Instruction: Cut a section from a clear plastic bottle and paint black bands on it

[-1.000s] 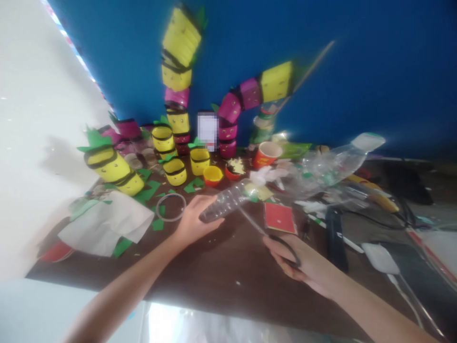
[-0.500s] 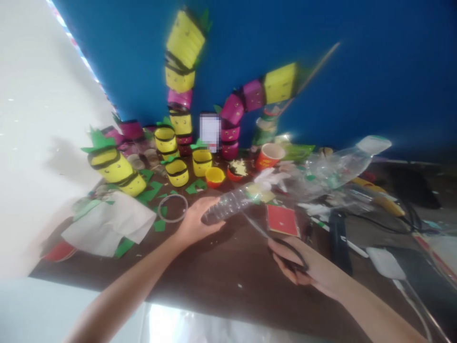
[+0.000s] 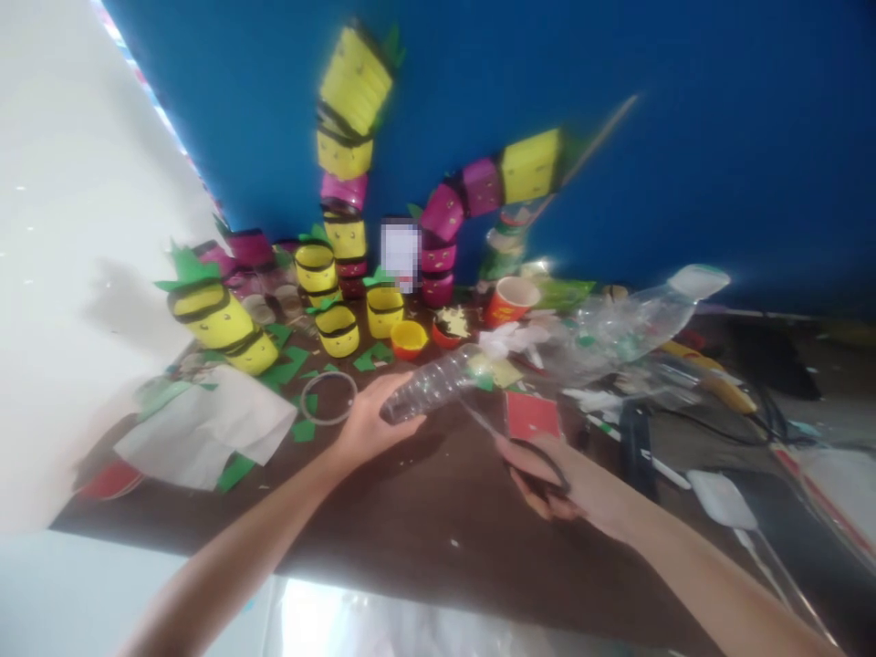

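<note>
My left hand (image 3: 373, 422) is wrapped round the near end of a clear ribbed plastic bottle (image 3: 434, 381), which lies tilted above the brown table. My right hand (image 3: 540, 479) holds black-handled scissors (image 3: 556, 464) by the handles. The scissor blades point up and left, and their tips reach the underside of the bottle; whether they cut into it is too blurred to tell. A red square (image 3: 532, 416) lies just behind my right hand. To the left of my left hand is a clear ring (image 3: 329, 398).
Yellow cups with faces (image 3: 337, 330) and a red paper cup (image 3: 513, 299) stand at the back. White paper (image 3: 212, 424) and green scraps lie left. A larger clear bottle (image 3: 636, 319), a glue gun (image 3: 715, 379) and a white adapter (image 3: 722, 500) are right.
My right hand with the scissors has shifted left, closer to the bottle. The view has also shifted slightly. My left hand keeps its hold on the bottle.
</note>
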`<state>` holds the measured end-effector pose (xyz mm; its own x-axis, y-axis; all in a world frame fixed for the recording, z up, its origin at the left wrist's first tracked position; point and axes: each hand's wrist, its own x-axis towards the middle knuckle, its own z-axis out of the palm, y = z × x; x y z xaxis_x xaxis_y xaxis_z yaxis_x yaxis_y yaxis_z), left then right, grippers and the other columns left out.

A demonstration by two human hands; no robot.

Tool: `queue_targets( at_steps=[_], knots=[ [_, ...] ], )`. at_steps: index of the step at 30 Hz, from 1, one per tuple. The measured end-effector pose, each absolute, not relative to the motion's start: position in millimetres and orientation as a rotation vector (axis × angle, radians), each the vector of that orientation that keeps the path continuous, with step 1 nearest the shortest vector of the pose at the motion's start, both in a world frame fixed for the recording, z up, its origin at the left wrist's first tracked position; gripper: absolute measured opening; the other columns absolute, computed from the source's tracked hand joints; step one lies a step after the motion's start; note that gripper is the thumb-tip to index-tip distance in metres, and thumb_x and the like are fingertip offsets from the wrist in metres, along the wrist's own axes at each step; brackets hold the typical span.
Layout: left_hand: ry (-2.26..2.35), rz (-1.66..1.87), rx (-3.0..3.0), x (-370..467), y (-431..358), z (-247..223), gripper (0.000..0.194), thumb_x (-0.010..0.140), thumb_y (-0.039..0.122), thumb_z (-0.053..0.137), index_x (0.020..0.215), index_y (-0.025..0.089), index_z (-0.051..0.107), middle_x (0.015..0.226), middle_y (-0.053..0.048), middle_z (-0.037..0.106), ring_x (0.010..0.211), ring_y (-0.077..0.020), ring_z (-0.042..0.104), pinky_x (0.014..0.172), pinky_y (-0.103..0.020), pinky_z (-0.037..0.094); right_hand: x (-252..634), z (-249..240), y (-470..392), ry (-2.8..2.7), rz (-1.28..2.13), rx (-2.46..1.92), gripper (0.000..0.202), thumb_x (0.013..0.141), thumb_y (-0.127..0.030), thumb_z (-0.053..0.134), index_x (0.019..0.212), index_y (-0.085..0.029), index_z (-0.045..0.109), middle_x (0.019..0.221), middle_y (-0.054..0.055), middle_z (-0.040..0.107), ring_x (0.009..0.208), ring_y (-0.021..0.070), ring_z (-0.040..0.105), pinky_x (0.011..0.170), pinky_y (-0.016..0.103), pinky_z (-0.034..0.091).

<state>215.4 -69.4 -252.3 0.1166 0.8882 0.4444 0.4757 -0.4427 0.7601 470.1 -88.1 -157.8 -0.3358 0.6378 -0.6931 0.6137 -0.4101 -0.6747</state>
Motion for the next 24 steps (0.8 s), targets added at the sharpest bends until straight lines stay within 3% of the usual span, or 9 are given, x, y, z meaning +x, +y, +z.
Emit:
queue_targets(
  at_steps=[5,8,10,12,14,17,19,22,24],
  knots=[
    [1.357,1.293,1.965,218,-73,-253,0.055,0.070,0.029,0.073,0.122,0.020,0.056,0.119,-0.009,0.064,0.108,-0.0235,0.062,0.096,-0.043,0.052,476,-172,-109,-2.105,1.132,-2.091,0.047,0.071,-0.055,0.063,0.044,-0.020,0.045,0.045,0.003,0.056,0.043,0.0124,0.051,0.042,0.023,0.030],
    [1.352,1.346,1.966,217,-75,-252,0.054,0.072,0.029,0.071,0.122,0.020,0.055,0.119,-0.009,0.063,0.109,-0.0233,0.061,0.097,-0.043,0.052,475,-172,-116,-2.165,1.043,-2.054,0.029,0.076,-0.037,0.059,0.052,-0.020,0.055,0.053,0.005,0.063,0.051,0.0178,0.061,0.046,0.024,0.037],
    [1.345,1.350,1.966,216,-75,-252,0.054,0.072,0.030,0.072,0.122,0.020,0.055,0.119,-0.009,0.063,0.110,-0.0235,0.061,0.097,-0.043,0.052,478,-172,-117,-2.163,1.052,-1.899,0.024,0.081,-0.032,0.048,0.067,-0.020,0.064,0.065,0.006,0.070,0.059,0.0192,0.066,0.053,0.025,0.045],
    [1.349,1.332,1.965,215,-76,-252,0.054,0.071,0.031,0.072,0.122,0.021,0.055,0.119,-0.009,0.063,0.110,-0.0238,0.061,0.097,-0.044,0.051,489,-175,-116,-2.163,0.876,-1.806,0.030,0.085,-0.031,0.039,0.083,-0.020,0.067,0.082,0.008,0.074,0.071,0.0207,0.069,0.063,0.028,0.050],
    [1.357,1.315,1.965,214,-76,-252,0.056,0.071,0.031,0.073,0.123,0.021,0.055,0.119,-0.009,0.063,0.111,-0.0240,0.060,0.097,-0.044,0.051,510,-182,-115,-2.154,0.477,-1.881,0.033,0.085,-0.032,0.035,0.086,-0.021,0.067,0.090,0.011,0.073,0.079,0.0247,0.070,0.069,0.033,0.052],
    [1.349,1.316,1.986,214,-77,-252,0.055,0.071,0.031,0.072,0.123,0.021,0.055,0.119,-0.009,0.063,0.110,-0.0241,0.061,0.096,-0.043,0.052,552,-199,-111,-1.959,-0.127,-2.349,0.039,0.083,-0.049,0.038,0.078,-0.018,0.061,0.077,0.022,0.067,0.064,0.0352,0.067,0.051,0.041,0.047],
    [1.334,1.312,2.010,215,-77,-250,0.054,0.072,0.030,0.072,0.122,0.021,0.055,0.119,-0.009,0.063,0.110,-0.0243,0.061,0.095,-0.044,0.052,577,-209,-109,-1.904,-0.084,-2.447,0.038,0.077,-0.056,0.047,0.071,-0.020,0.055,0.065,0.021,0.063,0.057,0.0375,0.064,0.044,0.041,0.043],
    [1.321,1.286,2.033,215,-78,-248,0.054,0.071,0.030,0.072,0.121,0.021,0.055,0.119,-0.009,0.063,0.110,-0.0249,0.061,0.095,-0.045,0.052,600,-213,-113,-1.872,0.120,-2.335,0.019,0.078,-0.041,0.044,0.067,-0.025,0.046,0.056,0.012,0.058,0.055,0.0330,0.063,0.050,0.040,0.045],
    [1.322,1.268,2.044,215,-77,-247,0.053,0.071,0.030,0.072,0.121,0.022,0.055,0.119,-0.009,0.064,0.109,-0.0247,0.060,0.094,-0.045,0.052,603,-208,-122,-1.734,0.244,-2.297,0.016,0.080,-0.038,0.041,0.068,-0.027,0.045,0.057,0.011,0.059,0.055,0.0296,0.062,0.054,0.040,0.044]
  ],
)
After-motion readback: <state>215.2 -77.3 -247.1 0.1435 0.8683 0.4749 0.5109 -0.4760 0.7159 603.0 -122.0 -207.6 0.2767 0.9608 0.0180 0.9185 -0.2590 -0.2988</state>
